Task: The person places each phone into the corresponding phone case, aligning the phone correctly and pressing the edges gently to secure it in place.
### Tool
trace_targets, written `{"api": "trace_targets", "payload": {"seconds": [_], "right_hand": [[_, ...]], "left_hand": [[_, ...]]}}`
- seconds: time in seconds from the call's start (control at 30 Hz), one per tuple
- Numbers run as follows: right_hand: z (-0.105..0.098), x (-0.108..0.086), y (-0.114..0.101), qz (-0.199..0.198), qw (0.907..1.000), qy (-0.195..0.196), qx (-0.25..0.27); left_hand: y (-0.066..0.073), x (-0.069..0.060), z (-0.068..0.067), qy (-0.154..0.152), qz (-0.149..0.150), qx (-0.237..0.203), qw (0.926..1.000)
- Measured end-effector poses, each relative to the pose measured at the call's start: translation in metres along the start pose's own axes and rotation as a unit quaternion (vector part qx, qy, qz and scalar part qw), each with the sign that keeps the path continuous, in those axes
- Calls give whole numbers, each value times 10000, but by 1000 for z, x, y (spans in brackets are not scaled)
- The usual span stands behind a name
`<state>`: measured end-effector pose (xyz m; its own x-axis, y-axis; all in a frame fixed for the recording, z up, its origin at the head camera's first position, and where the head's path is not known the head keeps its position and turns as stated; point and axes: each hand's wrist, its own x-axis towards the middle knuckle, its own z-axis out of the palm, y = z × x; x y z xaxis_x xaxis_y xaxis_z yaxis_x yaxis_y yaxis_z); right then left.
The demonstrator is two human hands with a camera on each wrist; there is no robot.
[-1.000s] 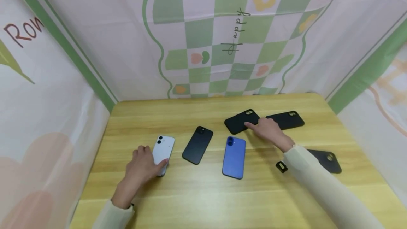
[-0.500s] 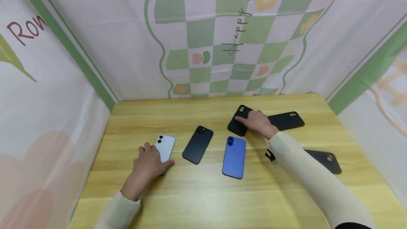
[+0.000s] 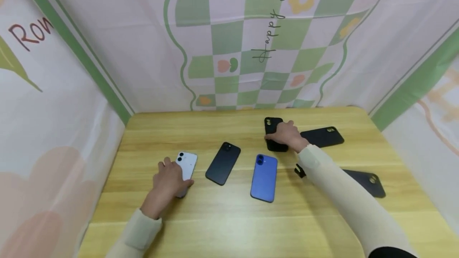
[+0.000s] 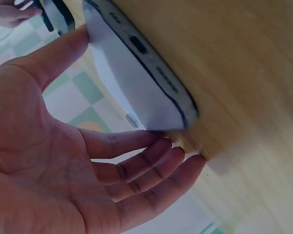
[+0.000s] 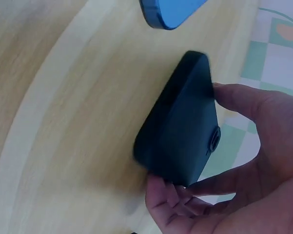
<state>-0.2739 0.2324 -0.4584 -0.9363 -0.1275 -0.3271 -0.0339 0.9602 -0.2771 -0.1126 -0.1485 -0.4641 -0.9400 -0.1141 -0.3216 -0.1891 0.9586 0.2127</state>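
My left hand [image 3: 168,181] spans the white phone [image 3: 187,165] at the left of the table; in the left wrist view the thumb touches one long edge of the phone [image 4: 131,78] and the fingertips lie at the other. At the back, my right hand [image 3: 287,133] grips a black phone case [image 3: 273,122] by its two long sides, thumb on the left. The right wrist view shows the case [image 5: 180,122] lying between thumb and fingers of the hand [image 5: 253,161]. A dark phone [image 3: 223,163] and a blue phone [image 3: 263,178] lie between the hands.
Another black case [image 3: 322,136] lies right of my right hand. A dark grey case [image 3: 369,182] is partly under my right sleeve [image 3: 344,190], and a small black item [image 3: 299,171] sits beside the sleeve. A patterned cloth [image 3: 226,39] hangs behind the wooden table [image 3: 215,226].
My right hand has moved left and turned the black case more upright in the head view. The small black item has shifted left. My left hand has moved slightly right over the white phone.
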Motion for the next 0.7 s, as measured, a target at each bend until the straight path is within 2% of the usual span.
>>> {"api": "trace_targets", "payload": {"seconds": [0.43, 0.7], "right_hand": [[-10, -4, 7, 2, 9982, -407, 444], [-10, -1, 9, -61, 9988, -318, 379]], "left_hand": [[-4, 5, -8, -188, -78, -265, 9994], [-11, 10, -6, -202, -112, -696, 9973]]}}
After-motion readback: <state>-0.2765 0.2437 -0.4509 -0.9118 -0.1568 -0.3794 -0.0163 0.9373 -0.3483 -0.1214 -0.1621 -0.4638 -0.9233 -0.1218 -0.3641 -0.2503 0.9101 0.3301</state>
